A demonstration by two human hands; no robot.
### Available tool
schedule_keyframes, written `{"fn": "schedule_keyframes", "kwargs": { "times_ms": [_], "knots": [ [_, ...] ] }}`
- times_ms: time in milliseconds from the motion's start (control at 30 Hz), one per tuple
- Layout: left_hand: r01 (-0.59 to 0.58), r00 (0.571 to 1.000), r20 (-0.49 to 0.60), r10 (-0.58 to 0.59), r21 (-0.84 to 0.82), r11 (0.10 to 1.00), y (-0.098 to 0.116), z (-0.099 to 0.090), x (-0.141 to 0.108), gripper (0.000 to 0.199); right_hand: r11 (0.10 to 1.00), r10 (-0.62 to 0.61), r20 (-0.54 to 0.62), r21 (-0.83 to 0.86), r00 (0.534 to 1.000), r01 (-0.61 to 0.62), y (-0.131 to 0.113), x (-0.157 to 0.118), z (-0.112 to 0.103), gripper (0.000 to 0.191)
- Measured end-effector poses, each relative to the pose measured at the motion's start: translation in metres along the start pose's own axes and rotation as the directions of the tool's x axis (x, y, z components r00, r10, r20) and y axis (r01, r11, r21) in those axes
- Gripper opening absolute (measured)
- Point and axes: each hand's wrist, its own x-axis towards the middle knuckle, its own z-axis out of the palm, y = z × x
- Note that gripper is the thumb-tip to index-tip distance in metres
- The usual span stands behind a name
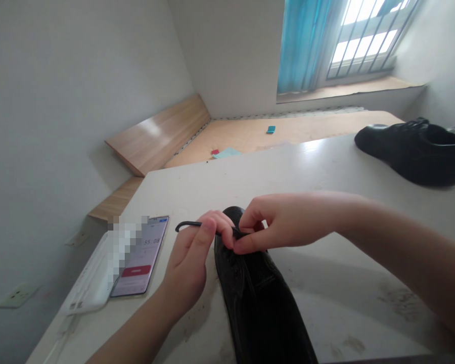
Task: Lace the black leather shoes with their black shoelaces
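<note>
A black leather shoe (250, 288) lies on the white table with its toe pointing away from me. Over its front part, my left hand (197, 253) pinches a black shoelace (187, 224), whose loose end sticks out to the left past the thumb. Close against those fingers, my right hand (265, 225) has its thumb and forefinger pressed together on a dark stretch of the lace. The fingers of both hands hide most of the eyelets and the exact crossing of the lace.
To the left, a phone (144, 258) showing a timer lies beside a white power bank (94, 273) with a cable. A second black shoe (413, 151) stands at the far right of the white table (288, 172). Beyond is a wooden surface (307, 130) with small papers.
</note>
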Motion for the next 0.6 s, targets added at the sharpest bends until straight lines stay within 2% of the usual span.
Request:
{"fn": "schedule_keyframes", "kwargs": {
  "times_ms": [67, 133, 233, 333, 400, 467, 533, 600],
  "knots": [
    [-0.117, 0.992, -0.031, 0.123, 0.158, 0.981, 0.000, 0.001, -0.003, 0.047, 0.995, 0.093, -0.083, -0.030, 0.992, -0.096, -0.007, 0.000, 0.007, 0.050],
    [-0.206, 0.973, -0.039, 0.226, 0.288, 0.935, 0.001, 0.001, -0.006, 0.048, 0.993, 0.116, -0.106, -0.018, 0.988, -0.119, -0.011, -0.001, 0.011, 0.044],
    [-0.311, 0.941, 0.008, 0.339, 0.422, 0.852, 0.004, 0.000, -0.006, 0.046, 0.999, 0.039, -0.084, 0.040, 0.996, -0.036, -0.009, -0.001, 0.009, 0.027],
    [-0.434, 0.887, 0.118, 0.447, 0.546, 0.716, 0.007, -0.004, -0.004, 0.035, 0.983, -0.029, -0.041, 0.182, 0.999, 0.036, -0.003, 0.000, 0.004, 0.018],
    [-0.507, 0.840, 0.180, 0.513, 0.600, 0.619, 0.008, -0.006, -0.003, 0.027, 0.972, -0.024, -0.030, 0.232, 0.999, 0.030, 0.000, 0.000, 0.001, 0.016],
    [-0.552, 0.801, 0.215, 0.559, 0.626, 0.551, 0.008, -0.007, -0.001, 0.024, 0.979, 0.005, -0.042, 0.204, 0.999, 0.004, 0.001, 0.000, 0.000, 0.017],
    [-0.573, 0.781, 0.224, 0.583, 0.630, 0.525, 0.007, -0.008, -0.001, 0.024, 0.984, 0.032, -0.043, 0.174, 0.999, -0.024, 0.001, -0.001, -0.002, 0.021],
    [-0.572, 0.778, 0.215, 0.590, 0.631, 0.524, 0.005, -0.010, -0.001, 0.026, 0.978, 0.036, -0.033, 0.207, 0.999, -0.029, 0.002, -0.002, -0.003, 0.023]
  ]
}}
